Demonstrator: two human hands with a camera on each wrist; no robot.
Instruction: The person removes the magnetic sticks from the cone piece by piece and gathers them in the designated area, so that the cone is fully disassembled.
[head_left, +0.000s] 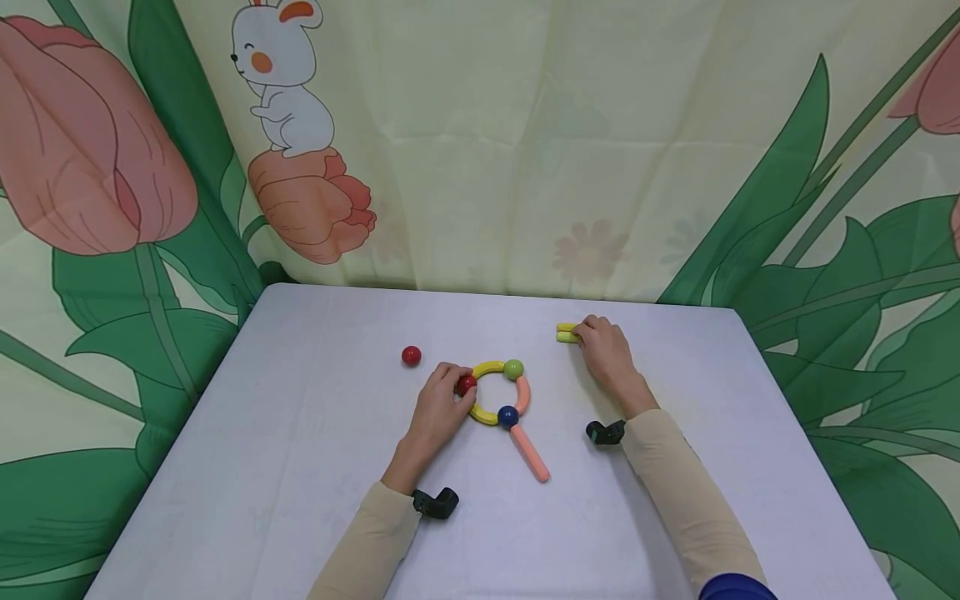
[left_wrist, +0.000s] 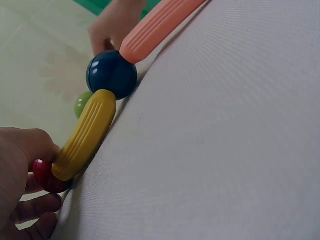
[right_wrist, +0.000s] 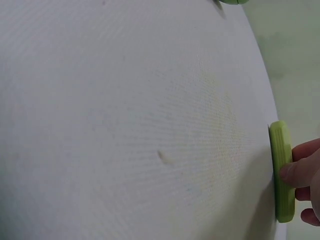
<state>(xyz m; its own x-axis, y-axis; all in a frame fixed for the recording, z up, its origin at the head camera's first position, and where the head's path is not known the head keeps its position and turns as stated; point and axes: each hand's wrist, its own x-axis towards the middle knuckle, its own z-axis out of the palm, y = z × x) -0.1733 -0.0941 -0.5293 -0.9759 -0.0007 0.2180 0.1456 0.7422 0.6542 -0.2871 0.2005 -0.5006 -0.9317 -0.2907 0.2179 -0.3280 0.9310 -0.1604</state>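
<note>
A ring of toy rods and balls lies on the table. It has yellow curved rods (head_left: 487,367), a green ball (head_left: 513,369), a pink curved rod (head_left: 523,395) and a dark blue ball (head_left: 508,417). From the blue ball a straight pink rod (head_left: 530,454) points toward the near side. My left hand (head_left: 437,412) holds the red ball (left_wrist: 49,176) at the ring's left between thumb and fingers. Farther back, my right hand (head_left: 609,358) pinches a light green rod (right_wrist: 282,200). A yellow rod (head_left: 565,327) lies right beside that one, its right end hidden by the fingers.
A loose red ball (head_left: 411,356) sits left of the ring. The white-covered table (head_left: 300,467) ends at a printed curtain (head_left: 480,167) behind. Small dark wrist cameras (head_left: 437,503) are worn at both wrists.
</note>
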